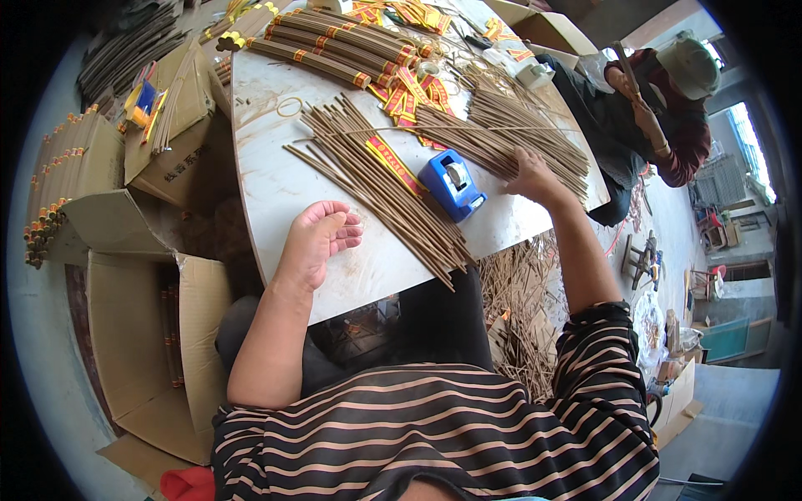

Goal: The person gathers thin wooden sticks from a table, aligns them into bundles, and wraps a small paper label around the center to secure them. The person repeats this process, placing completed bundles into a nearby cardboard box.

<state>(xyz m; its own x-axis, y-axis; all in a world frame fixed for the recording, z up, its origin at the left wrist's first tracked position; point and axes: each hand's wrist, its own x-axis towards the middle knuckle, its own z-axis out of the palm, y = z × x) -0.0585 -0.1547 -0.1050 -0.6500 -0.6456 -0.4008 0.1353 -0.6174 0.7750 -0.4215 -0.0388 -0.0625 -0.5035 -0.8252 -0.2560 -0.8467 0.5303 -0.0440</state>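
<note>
1 left hand (pixel 322 240): half curled, near the surface's (pixel 267 184) front-left corner; cannot tell if it pinches anything.
Right hand (pixel 531 174): loosely open, fingers on the sticks (pixel 476 142); light pressure should keep them parallel, unbroken.
Sticks: brown, slim, mostly straight; near pile (pixel 376 179) overhangs front edge, far pile lies toward right edge.

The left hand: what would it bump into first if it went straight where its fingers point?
The left hand would probably meet the loose brown sticks, though its height over the table is unclear.
</note>
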